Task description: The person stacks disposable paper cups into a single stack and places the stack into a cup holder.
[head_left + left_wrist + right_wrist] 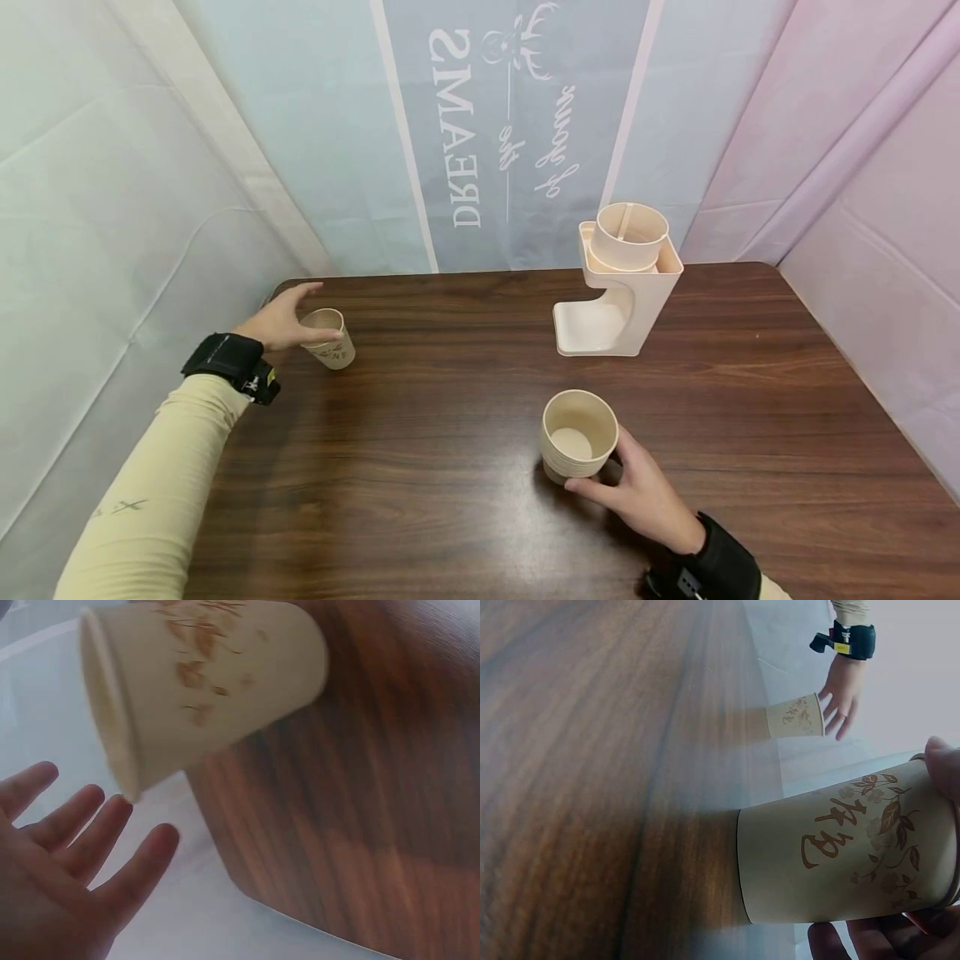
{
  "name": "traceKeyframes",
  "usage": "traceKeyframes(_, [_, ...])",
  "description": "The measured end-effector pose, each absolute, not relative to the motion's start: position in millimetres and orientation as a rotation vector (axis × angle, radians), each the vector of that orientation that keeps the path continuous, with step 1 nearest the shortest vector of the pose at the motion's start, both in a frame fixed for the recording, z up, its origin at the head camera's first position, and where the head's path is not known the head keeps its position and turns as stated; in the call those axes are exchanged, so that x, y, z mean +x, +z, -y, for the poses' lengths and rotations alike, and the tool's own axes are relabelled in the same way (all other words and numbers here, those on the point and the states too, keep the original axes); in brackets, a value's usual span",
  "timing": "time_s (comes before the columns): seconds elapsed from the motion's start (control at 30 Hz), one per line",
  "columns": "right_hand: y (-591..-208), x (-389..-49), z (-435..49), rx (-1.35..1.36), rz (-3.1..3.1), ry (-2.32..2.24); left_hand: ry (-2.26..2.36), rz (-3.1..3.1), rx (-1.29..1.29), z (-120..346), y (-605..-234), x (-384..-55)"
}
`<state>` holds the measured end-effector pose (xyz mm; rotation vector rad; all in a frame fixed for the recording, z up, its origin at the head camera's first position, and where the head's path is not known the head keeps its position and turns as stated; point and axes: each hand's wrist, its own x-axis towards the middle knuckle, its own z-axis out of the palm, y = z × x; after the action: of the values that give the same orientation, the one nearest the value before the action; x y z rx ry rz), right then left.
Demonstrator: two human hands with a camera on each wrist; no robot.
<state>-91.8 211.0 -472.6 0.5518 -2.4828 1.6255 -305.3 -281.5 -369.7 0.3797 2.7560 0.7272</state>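
At the table's far left, a beige paper cup (335, 352) with a printed pattern stands upright. My left hand (279, 323) is beside its rim with fingers spread; in the left wrist view a gap shows between the fingertips (161, 838) and the cup (217, 682). Near the front, right of centre, my right hand (647, 496) grips a stack of nested paper cups (564, 461), thumb on one side and fingers on the other. Brown leaves and characters decorate the lowest cup (832, 847), whose base is at the table top. Several rims show at the stack's top.
A cream stand (637, 310) with an overhanging top and a round holder (630, 252) rises at the back right of the dark wooden table (442, 400). Hanging cloth (517, 125) with printed letters borders the back; pale curtains enclose both sides.
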Motion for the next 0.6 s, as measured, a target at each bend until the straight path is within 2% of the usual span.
traceKeyframes(0.6, [-475,-92,-211,0.531,2.49,1.631,0.726,-2.743,0.441,287,-382,-300])
